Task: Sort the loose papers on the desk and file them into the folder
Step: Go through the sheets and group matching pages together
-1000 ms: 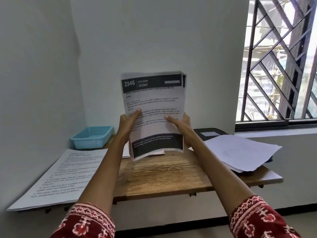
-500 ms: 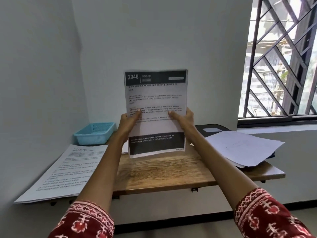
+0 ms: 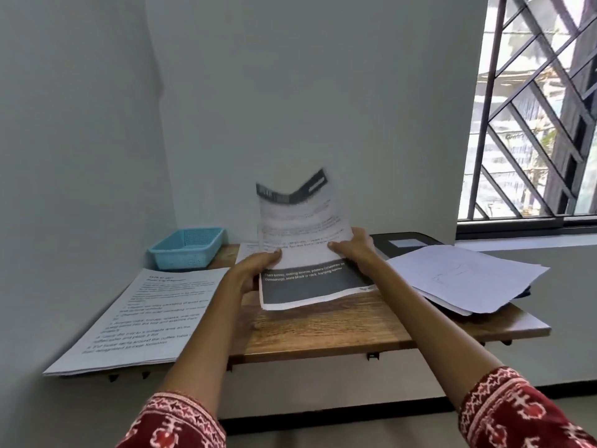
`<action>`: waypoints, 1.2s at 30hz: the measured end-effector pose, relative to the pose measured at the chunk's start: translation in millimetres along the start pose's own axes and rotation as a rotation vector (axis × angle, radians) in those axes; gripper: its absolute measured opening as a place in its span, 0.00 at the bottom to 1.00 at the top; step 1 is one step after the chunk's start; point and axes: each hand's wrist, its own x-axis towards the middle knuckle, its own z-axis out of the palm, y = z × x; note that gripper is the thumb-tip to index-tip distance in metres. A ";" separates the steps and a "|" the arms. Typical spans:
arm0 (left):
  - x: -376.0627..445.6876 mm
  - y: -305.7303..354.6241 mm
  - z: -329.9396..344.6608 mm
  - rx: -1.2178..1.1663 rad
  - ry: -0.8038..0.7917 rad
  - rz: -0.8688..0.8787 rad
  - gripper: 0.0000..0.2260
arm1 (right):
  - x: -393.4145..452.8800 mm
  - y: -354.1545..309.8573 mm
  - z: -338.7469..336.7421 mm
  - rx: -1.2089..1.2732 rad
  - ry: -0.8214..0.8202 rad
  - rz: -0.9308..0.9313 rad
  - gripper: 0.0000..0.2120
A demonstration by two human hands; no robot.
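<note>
I hold a stack of printed sheets point(image 3: 300, 240) with dark bands at top and bottom between both hands, low over the wooden desk point(image 3: 323, 331). Its lower edge rests near the desk top and its upper part bends back, blurred. My left hand point(image 3: 255, 270) grips the stack's left edge; my right hand point(image 3: 355, 250) grips its right edge. A pile of text pages point(image 3: 145, 318) lies on the desk's left end. More loose white sheets point(image 3: 465, 276) lie at the right, over a dark folder point(image 3: 403, 244) with a white label.
A blue plastic basket point(image 3: 187, 247) stands at the back left corner against the wall. White walls close the desk's left and back. A barred window point(image 3: 533, 108) with a sill is at the right. Another sheet point(image 3: 247, 250) lies behind my left hand.
The stack has come down from chest height, upright, to the desk surface, and its top now curls backward. Both hands moved down with it, still gripping its sides.
</note>
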 end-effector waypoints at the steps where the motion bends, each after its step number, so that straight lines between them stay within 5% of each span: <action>1: -0.2 -2.7 -0.4 0.055 0.021 -0.061 0.17 | -0.8 5.1 1.6 -0.065 -0.036 0.054 0.12; 4: 4.5 -22.8 -5.3 0.380 0.246 -0.038 0.23 | -11.7 31.9 15.1 -0.144 -0.167 0.211 0.14; 7: 8.4 -42.7 -8.7 0.734 0.438 0.035 0.17 | -24.4 48.4 26.1 -0.226 -0.199 0.271 0.20; 15: 19.2 -38.9 -17.3 0.915 0.630 0.093 0.19 | -23.5 27.2 41.0 -0.215 -0.280 0.203 0.19; 22: 17.3 -48.0 -15.8 1.204 0.677 0.054 0.13 | -20.0 13.6 52.8 -0.881 -0.319 0.124 0.37; 26: 17.4 -38.0 4.2 1.297 0.683 0.065 0.16 | -11.9 6.9 41.4 -0.825 -0.306 0.100 0.42; 30: 28.5 -24.8 36.1 1.275 0.587 0.184 0.13 | 2.1 6.0 0.8 -0.733 -0.130 0.095 0.34; 33: 37.5 -17.3 70.3 1.201 0.461 0.297 0.11 | 12.3 21.4 -44.0 -0.684 -0.005 0.201 0.28; 36: 47.6 -12.7 106.9 1.099 0.390 0.410 0.10 | 18.9 43.6 -90.4 -0.752 0.114 0.341 0.32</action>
